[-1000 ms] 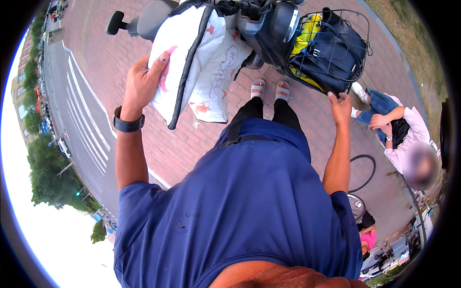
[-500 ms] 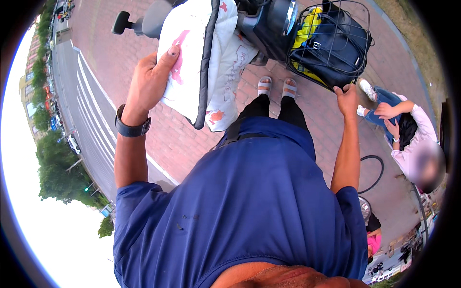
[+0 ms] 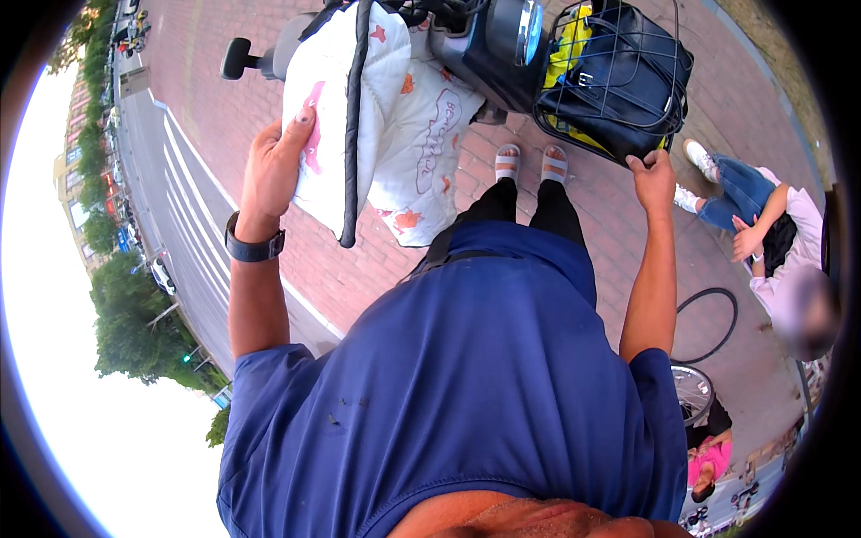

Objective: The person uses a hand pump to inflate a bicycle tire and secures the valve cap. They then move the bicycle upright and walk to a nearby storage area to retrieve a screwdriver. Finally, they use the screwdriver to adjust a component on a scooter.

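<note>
My left hand (image 3: 273, 166) is closed on a white quilted cover (image 3: 327, 179) with pink and orange figures and dark edging, which hangs from the electric scooter (image 3: 480, 36). My right hand (image 3: 654, 182) is closed at the lower right rim of the black wire basket (image 3: 677, 76), its thumb and fingers pinched on that edge. In the basket lie a black bag (image 3: 628, 81) and something yellow (image 3: 565, 49). My feet in white sandals (image 3: 531, 161) stand on the paving below the cover and basket.
A seated person in jeans and a pale pink top (image 3: 780, 238) is close on my right. Behind, at lower right, are a wheel (image 3: 695, 390), a person in bright pink (image 3: 713, 457) and a looped black hose (image 3: 726, 332). A road (image 3: 179, 233) with parked vehicles runs along my left.
My right hand has risen slightly toward the basket's edge. My left hand has shifted a little with the cover, still holding it. The seated person's hands have moved slightly.
</note>
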### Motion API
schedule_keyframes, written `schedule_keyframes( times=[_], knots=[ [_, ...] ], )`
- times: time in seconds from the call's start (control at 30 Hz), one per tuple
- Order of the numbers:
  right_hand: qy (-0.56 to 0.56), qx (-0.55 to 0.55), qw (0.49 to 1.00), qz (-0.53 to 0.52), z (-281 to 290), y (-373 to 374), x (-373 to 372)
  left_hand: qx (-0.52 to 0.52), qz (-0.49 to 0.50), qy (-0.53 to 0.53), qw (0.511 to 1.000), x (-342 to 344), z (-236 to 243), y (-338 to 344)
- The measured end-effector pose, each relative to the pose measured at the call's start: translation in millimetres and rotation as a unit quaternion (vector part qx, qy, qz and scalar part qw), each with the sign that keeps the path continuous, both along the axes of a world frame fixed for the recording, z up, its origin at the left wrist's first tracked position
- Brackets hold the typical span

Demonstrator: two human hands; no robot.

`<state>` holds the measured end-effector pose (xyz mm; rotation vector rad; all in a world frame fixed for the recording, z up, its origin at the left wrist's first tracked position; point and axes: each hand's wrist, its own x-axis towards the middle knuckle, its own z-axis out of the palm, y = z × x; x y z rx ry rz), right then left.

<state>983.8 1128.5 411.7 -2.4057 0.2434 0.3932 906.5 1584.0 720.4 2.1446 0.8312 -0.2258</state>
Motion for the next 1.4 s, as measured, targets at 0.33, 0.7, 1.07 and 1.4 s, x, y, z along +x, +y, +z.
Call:
schedule_keyframes(
  times=[0.33,0.7,1.07,1.4],
  knots=[
    [-0.004,0.01,1.0,-0.007,-9.3,-4.4,-2.9,0.002,-0.003,-0.042,0.999,-4.6,-3.3,-1.8],
    [-0.008,0.025,1.0,0.0,-1.0,-2.4,-2.6,-0.022,-0.011,-0.067,0.997,-8.4,0.9,0.0],
    [0.014,-0.072,0.997,0.014,41.5,26.3,-14.0,-0.214,-0.14,-0.014,0.967,1.8,-11.0,52.0],
    [-0.117,0.203,0.97,-0.068,253.2,218.4,-51.9,-0.418,-0.405,-0.049,0.811,69.4,-69.3,122.4]
  ],
)
